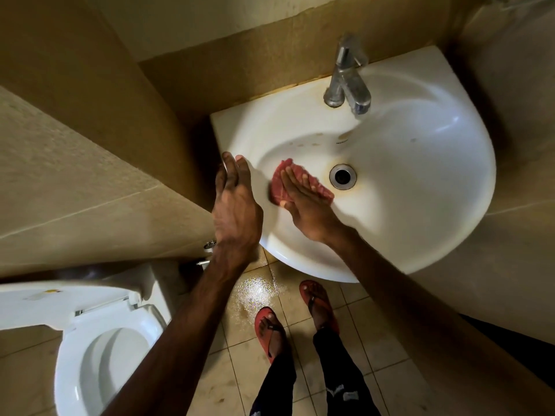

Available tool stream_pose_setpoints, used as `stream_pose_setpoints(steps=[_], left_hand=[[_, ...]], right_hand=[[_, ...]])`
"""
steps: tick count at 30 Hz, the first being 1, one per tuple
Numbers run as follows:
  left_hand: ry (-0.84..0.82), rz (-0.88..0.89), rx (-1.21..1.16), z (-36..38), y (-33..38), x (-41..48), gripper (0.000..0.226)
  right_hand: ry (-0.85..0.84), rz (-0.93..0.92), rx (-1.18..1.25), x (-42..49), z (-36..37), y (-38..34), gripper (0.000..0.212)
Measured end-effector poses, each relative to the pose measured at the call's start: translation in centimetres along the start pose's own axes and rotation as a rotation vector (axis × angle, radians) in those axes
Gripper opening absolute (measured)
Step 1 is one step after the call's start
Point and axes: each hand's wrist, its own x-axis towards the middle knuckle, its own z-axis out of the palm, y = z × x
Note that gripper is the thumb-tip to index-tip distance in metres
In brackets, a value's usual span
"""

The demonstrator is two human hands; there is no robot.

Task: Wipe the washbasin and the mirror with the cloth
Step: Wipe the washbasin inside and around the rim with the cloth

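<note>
My hands are both lying open. The left hand [237, 202] is reaching straight-fingered to the left rim of the washbasin [450, 190]; whether it is touching, I cannot confirm. The right hand [303, 202] is pressing flat on the cloth [326, 193] inside the bowl. The cloth is lying just left of the drain [342, 177], its long axis pointing diagonally toward it, and the right hand is nearer. I am counting one cloth, one washbasin, one tap [348, 79]. No mirror is showing.
</note>
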Motion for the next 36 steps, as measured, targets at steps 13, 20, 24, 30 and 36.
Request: stream_pose_setpoints(steps=[13, 20, 24, 30, 36], left_hand=[[-0.208, 0.167, -0.141, -0.7, 3.3, -1.7, 0.046], [-0.364, 0.181, 0.071, -0.7, 4.7, -0.3, 0.032], [-0.359, 0.198, 0.092, -0.3, 5.0, 0.0, 0.040], [-0.392, 0.210, 0.164, 0.2, 5.5, 0.1, 0.038], [-0.384, 0.244, 0.254, 0.6, 5.6, 0.0, 0.030]], right_hand=[[-0.127, -0.102, -0.135, -9.7, -4.1, 0.6, 0.058], [-0.057, 0.008, -0.218, -4.2, -1.6, 0.7, 0.069], [0.021, 0.206, -0.228, 1.0, -0.2, 1.3, 0.066], [0.065, 0.166, -0.246, -0.8, -1.9, 0.6, 0.062], [-0.098, 0.024, -0.265, -9.0, -5.3, 1.3, 0.053]])
